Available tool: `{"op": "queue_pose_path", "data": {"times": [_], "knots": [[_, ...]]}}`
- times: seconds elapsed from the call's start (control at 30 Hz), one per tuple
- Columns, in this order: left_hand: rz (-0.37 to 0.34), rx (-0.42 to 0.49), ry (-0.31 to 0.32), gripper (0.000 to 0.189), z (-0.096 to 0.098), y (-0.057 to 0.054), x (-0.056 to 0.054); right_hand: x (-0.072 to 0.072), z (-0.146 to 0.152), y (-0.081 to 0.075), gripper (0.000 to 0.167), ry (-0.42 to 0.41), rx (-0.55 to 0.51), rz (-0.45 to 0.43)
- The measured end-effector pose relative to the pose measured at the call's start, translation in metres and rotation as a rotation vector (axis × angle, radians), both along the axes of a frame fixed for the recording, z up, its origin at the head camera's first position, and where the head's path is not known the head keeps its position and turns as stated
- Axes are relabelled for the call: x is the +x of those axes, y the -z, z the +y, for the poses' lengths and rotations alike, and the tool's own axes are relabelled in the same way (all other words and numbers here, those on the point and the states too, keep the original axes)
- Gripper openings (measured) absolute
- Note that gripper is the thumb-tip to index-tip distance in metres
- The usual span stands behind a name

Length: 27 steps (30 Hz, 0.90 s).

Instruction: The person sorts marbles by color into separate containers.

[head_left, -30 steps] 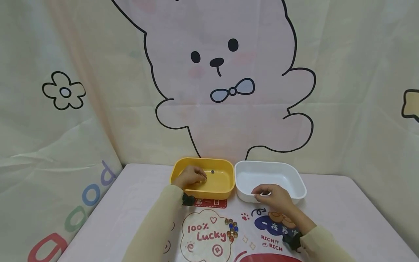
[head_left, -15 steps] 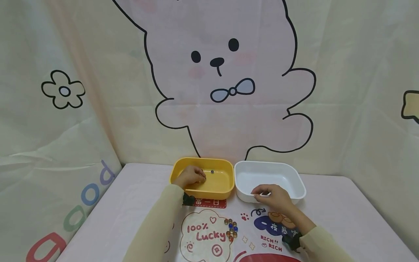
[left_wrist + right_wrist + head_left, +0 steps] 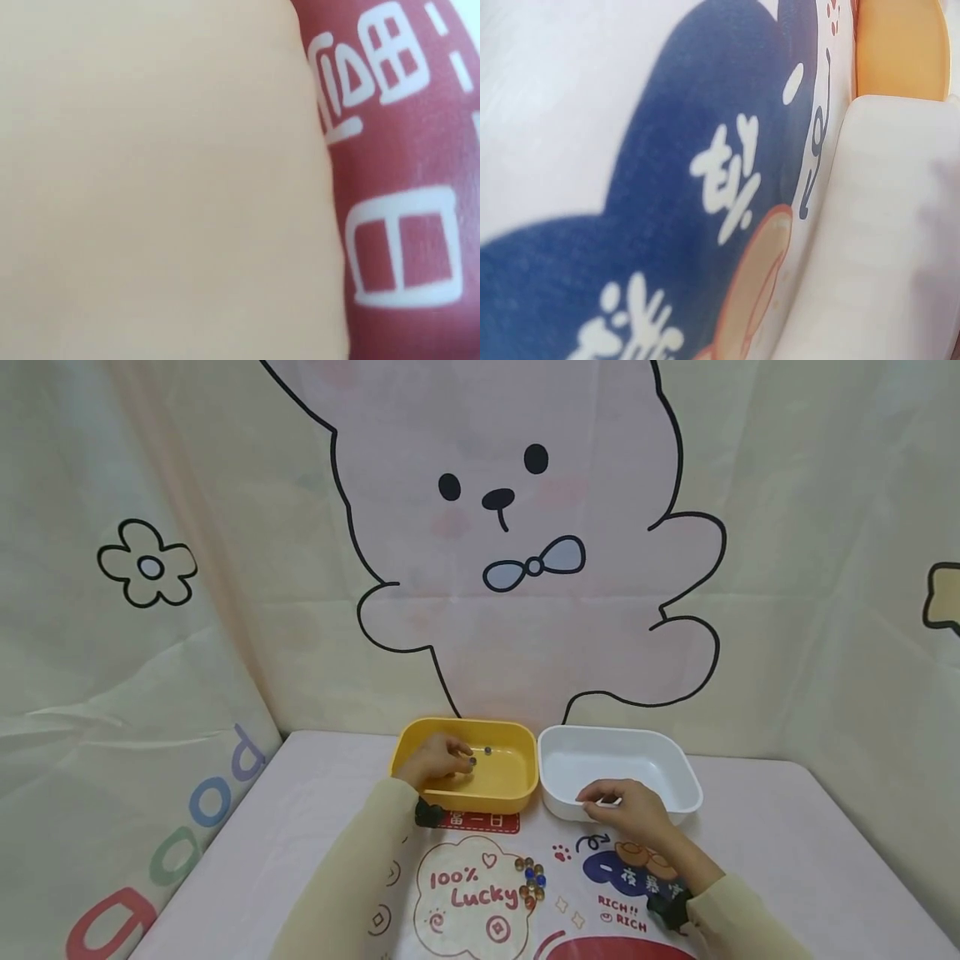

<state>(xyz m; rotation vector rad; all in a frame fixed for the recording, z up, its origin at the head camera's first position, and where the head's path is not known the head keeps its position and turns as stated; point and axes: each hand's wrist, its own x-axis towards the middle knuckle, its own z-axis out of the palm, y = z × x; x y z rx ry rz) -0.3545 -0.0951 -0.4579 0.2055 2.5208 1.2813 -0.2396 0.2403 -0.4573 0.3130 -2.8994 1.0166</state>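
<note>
My left hand (image 3: 437, 758) reaches into the yellow tray (image 3: 517, 793), thumb and index fingertip spread apart. A small dark marble (image 3: 472, 762) lies right at those fingertips. Another dark marble (image 3: 488, 751) sits a little farther back on the tray floor. To the right stands the white tray (image 3: 678, 758). Over its front rim my right hand (image 3: 628, 808) is curled, thumb and fingers pinching the edge. Neither wrist view includes fingers; the left shows mostly a pale sleeve (image 3: 165, 180), the right the white tray's outer wall (image 3: 877, 225).
Several amber and blue marbles (image 3: 531, 882) lie clustered on the printed tablecloth (image 3: 468, 935) in front of the trays. Both trays stand side by side at the table's back, close to a fabric backdrop (image 3: 510, 635) with a cartoon bear.
My left thumb and index finger have parted, and the marble at their tips has come into sight. My right hand stays at the white tray's rim.
</note>
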Motion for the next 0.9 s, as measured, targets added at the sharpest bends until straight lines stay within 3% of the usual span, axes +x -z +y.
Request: {"op": "queue_pose_path", "data": {"times": [0.27, 0.6, 0.9], "knots": [[0.008, -0.004, 0.013, 0.031, -0.004, -0.014, 0.01, -0.002, 0.0, -0.002, 0.01, -0.006, -0.001, 0.002], [0.15, -0.187, 0.08, 0.028, -0.003, -0.03, 0.023, -0.002, 0.0, -0.001, 0.011, -0.006, 0.009, -0.002], [0.249, -0.192, 0.155, 0.03, 0.002, -0.04, 0.038, -0.001, 0.0, -0.001, 0.011, 0.003, 0.02, -0.001]]}}
